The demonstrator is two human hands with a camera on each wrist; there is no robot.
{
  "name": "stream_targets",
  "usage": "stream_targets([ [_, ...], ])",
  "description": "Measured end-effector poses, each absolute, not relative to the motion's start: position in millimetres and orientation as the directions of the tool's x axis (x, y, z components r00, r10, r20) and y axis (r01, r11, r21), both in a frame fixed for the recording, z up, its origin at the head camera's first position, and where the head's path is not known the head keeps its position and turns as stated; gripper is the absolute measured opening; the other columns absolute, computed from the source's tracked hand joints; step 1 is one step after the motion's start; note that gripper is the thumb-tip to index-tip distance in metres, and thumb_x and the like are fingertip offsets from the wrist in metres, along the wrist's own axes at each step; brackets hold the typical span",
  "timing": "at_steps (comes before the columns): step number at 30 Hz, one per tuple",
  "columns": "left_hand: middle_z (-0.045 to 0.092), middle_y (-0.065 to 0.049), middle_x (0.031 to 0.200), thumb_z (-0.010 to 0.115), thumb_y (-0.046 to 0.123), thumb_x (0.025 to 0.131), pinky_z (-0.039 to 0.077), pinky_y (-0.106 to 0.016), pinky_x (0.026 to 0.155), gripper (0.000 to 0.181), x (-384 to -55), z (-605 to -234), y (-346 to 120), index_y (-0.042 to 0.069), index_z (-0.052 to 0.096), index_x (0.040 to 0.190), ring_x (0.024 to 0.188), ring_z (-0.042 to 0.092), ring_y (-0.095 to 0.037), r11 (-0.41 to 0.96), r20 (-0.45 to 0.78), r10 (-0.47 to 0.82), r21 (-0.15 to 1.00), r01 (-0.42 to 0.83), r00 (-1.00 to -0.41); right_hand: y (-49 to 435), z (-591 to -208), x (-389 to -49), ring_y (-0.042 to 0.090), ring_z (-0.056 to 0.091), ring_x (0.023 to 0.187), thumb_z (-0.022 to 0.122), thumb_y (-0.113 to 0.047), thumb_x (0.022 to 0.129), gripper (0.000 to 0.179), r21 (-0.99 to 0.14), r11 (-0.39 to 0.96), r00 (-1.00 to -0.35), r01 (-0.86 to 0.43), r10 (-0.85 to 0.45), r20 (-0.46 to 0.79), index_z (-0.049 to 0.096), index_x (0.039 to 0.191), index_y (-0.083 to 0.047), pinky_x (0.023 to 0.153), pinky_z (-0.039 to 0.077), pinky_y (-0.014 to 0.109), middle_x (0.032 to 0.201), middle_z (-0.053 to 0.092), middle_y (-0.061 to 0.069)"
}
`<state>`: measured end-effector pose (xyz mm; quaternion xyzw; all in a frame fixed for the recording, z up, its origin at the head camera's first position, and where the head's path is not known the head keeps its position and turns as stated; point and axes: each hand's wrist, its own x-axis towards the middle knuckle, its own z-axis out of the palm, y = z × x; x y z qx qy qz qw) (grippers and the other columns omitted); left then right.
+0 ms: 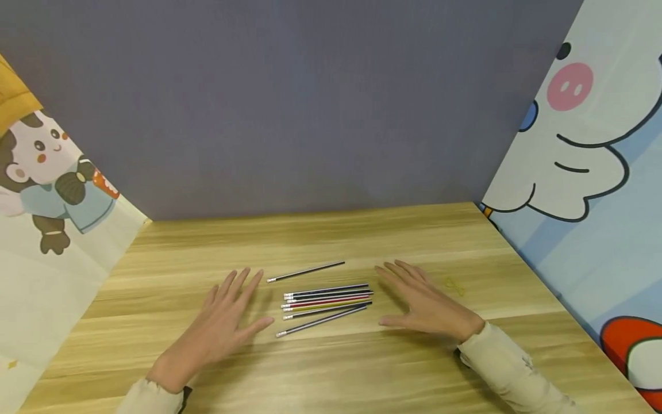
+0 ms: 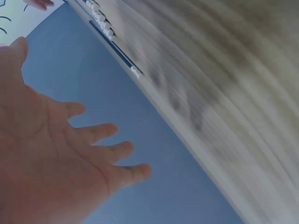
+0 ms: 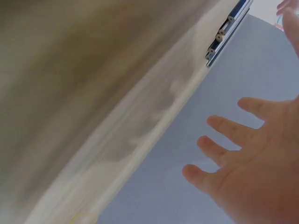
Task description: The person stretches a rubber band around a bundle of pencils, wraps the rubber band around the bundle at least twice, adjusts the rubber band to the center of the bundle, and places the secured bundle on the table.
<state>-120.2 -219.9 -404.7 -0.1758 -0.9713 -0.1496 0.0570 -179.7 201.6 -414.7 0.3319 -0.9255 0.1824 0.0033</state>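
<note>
Several pencils (image 1: 327, 299) with white eraser ends lie side by side on the wooden table, their erasers toward the left. One dark pencil (image 1: 306, 271) lies apart behind the group, and a grey-purple pencil (image 1: 322, 321) slants at its front. To the left of them is my left hand (image 1: 217, 322), fingers spread and holding nothing. On the other side my right hand (image 1: 424, 302) hovers with straight fingers, also holding nothing. Both wrist views show an empty palm, with the pencil ends (image 2: 103, 22) beyond the left one and pencil tips (image 3: 219, 37) beyond the right one.
A thin yellow rubber band (image 1: 454, 286) lies on the table (image 1: 331, 374) just beyond my right hand. A plain grey panel (image 1: 310, 109) rises along the table's back edge. Cartoon-printed sheets (image 1: 584, 172) stand along both sides.
</note>
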Motion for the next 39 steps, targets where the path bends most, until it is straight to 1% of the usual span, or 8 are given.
stream_targets([
  [5,0.012,-0.016,0.164,0.043,0.062,0.099,0.015,-0.068,0.116,0.081,-130,-404,-217,0.025,0.007,0.161,0.149,0.012,-0.042,0.861,0.125,0.355,0.343,0.376,-0.927,182,-413,-198,0.037,0.015,0.150,0.062,-0.069,0.086,0.096,-0.370,0.693,-0.762,-0.619,-0.644,0.069,0.020,0.160,-0.026,0.117,0.018,0.066,0.164,0.020,0.008],
  [8,0.012,-0.016,0.164,0.037,0.058,0.103,0.018,-0.065,0.117,0.075,-136,-404,-216,0.023,0.008,0.161,0.149,0.015,-0.042,0.822,0.083,0.369,0.436,0.367,-0.926,169,-410,-209,0.037,0.017,0.150,0.060,-0.071,0.085,0.097,-0.402,0.678,-0.750,-0.616,-0.660,0.036,0.022,0.160,-0.022,0.117,0.020,0.065,0.164,0.020,0.009],
  [13,0.012,-0.021,0.164,0.031,0.048,0.108,0.016,-0.062,0.118,0.066,-149,-406,-213,0.014,0.010,0.161,0.149,0.015,-0.043,0.716,0.021,0.398,0.618,0.324,-0.917,152,-408,-225,0.034,0.015,0.151,0.060,-0.072,0.085,0.098,-0.435,0.674,-0.735,-0.598,-0.677,-0.039,0.022,0.160,-0.021,0.119,0.017,0.061,0.164,0.019,0.013],
  [18,0.012,-0.020,0.164,0.024,0.046,0.109,0.013,-0.059,0.120,0.065,-161,-410,-214,0.008,0.010,0.160,0.149,0.014,-0.042,0.629,-0.030,0.402,0.735,0.252,-0.915,139,-411,-236,0.034,0.011,0.152,0.061,-0.073,0.083,0.101,-0.438,0.684,-0.723,-0.583,-0.683,-0.105,0.020,0.160,-0.022,0.121,0.014,0.060,0.165,0.016,0.011],
  [25,0.009,-0.019,0.165,0.017,0.047,0.109,0.010,-0.055,0.121,0.066,-167,-410,-216,0.005,0.007,0.159,0.150,0.010,-0.039,0.608,-0.062,0.386,0.768,0.203,-0.921,126,-415,-239,0.033,0.005,0.153,0.063,-0.075,0.080,0.101,-0.380,0.713,-0.710,-0.589,-0.681,-0.178,0.027,0.158,-0.021,0.121,0.011,0.059,0.166,0.016,0.008],
  [29,0.011,-0.020,0.164,0.016,0.046,0.109,0.010,-0.055,0.121,0.066,-168,-411,-213,0.002,0.011,0.158,0.150,0.011,-0.040,0.592,-0.053,0.385,0.780,0.203,-0.921,123,-412,-237,0.032,0.004,0.153,0.063,-0.075,0.080,0.102,-0.359,0.728,-0.717,-0.583,-0.670,-0.195,0.028,0.158,-0.020,0.122,0.008,0.057,0.166,0.016,0.008],
  [32,0.015,-0.021,0.163,0.016,0.046,0.109,0.010,-0.056,0.121,0.067,-167,-413,-209,0.000,0.015,0.157,0.149,0.013,-0.041,0.590,-0.044,0.383,0.780,0.208,-0.923,124,-410,-234,0.034,0.005,0.152,0.065,-0.074,0.080,0.101,-0.353,0.730,-0.721,-0.585,-0.668,-0.185,0.029,0.158,-0.020,0.122,0.008,0.058,0.165,0.018,0.008],
  [39,0.017,-0.018,0.163,0.017,0.048,0.109,0.011,-0.054,0.121,0.066,-164,-414,-201,0.003,0.019,0.158,0.150,0.015,-0.038,0.586,-0.053,0.385,0.786,0.199,-0.922,133,-406,-222,0.036,0.009,0.152,0.068,-0.072,0.078,0.103,-0.360,0.731,-0.722,-0.579,-0.665,-0.190,0.028,0.158,-0.022,0.122,0.009,0.058,0.164,0.021,0.010],
])
